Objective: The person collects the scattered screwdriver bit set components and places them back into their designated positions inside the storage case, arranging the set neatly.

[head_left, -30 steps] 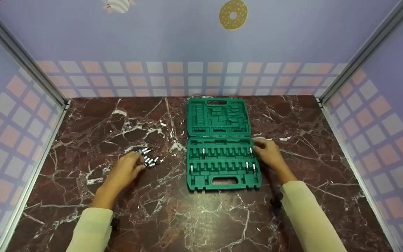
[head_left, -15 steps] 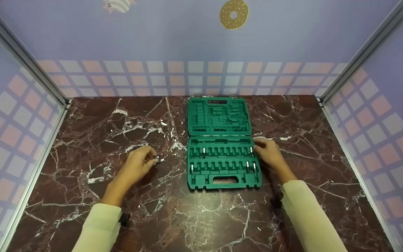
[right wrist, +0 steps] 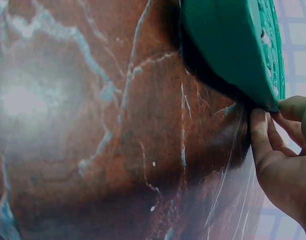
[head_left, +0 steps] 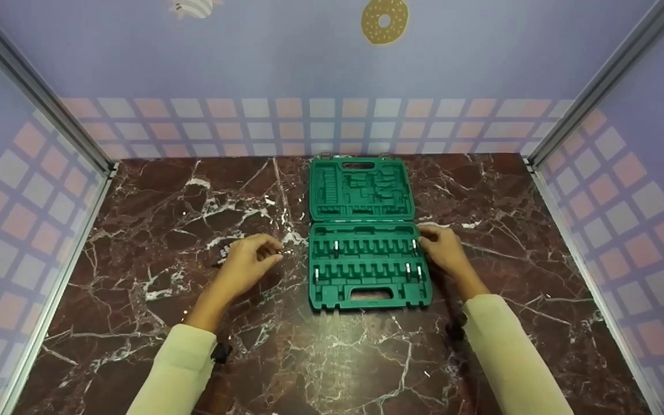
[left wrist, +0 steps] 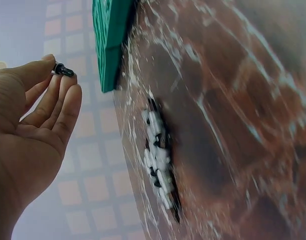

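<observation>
Case (head_left: 363, 218) on table (head_left: 286, 357), loose bits (left wrist: 161, 157) at left

Silver-and-black bit (left wrist: 62, 70) in left grip (head_left: 244, 264), near open green case (head_left: 366, 257)

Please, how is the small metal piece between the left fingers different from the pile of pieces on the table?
The held piece is single, while the pile has several pieces. The held piece is raised in the left grip; the pile lies on the table. In the head view, the held piece is nearer the green case than the pile is. Both show silver and black parts.
</observation>
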### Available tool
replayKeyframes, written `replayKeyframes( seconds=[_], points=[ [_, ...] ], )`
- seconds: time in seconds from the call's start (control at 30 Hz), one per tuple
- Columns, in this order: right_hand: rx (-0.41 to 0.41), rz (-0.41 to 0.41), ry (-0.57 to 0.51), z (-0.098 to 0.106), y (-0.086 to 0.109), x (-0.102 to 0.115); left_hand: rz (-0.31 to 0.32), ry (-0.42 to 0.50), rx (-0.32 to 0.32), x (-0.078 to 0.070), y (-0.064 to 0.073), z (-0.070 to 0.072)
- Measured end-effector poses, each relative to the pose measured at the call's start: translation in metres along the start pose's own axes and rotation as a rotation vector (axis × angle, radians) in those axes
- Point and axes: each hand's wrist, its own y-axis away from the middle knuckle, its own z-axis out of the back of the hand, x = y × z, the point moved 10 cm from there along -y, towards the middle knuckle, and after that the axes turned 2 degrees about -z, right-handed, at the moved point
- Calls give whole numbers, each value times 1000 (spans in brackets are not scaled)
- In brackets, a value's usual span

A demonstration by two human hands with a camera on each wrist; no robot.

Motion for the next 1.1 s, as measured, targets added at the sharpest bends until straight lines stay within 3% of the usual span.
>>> replayKeyframes(
  seconds=[0.27, 0.53, 1.1],
  points=[
    [-1, 1, 6, 0, 2, -1, -19, 70, 66, -16, -11, -24],
    [3, -10, -6, 1, 2, -1, -63, 47, 107, -37, -20, -45],
    [-9, 24, 23, 3, 0, 2, -27, 140, 204, -64, -43, -87]
  ],
)
